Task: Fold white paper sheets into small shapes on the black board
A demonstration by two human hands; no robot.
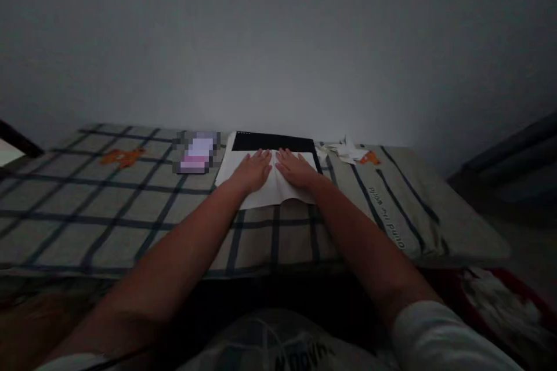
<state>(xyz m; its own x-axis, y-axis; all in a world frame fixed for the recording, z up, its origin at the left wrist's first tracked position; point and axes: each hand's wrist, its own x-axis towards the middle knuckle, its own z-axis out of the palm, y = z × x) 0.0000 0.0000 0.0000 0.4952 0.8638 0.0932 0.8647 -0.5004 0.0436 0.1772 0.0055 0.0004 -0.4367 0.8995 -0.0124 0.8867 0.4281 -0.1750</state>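
Observation:
A sheet of white paper (276,194) with a crease down its middle lies on a flat black item (274,141), perhaps a folder or notebook. My left hand (255,171) rests flat on the left half of the sheet, palm down with fingers stretched out. On the right half, my right hand (296,168) is spread flat in the same way. The fingertips of both hands come close together near the crease. More white paper (224,168) shows under the black item on the left side.
A checked cloth (143,203) covers the table against a grey wall (278,40). Left of the paper lies a pixelated, phone-like item (196,152). An orange cutout (122,157) sits farther left. Crumpled white paper scraps (348,151) and an orange piece (371,157) lie to the right.

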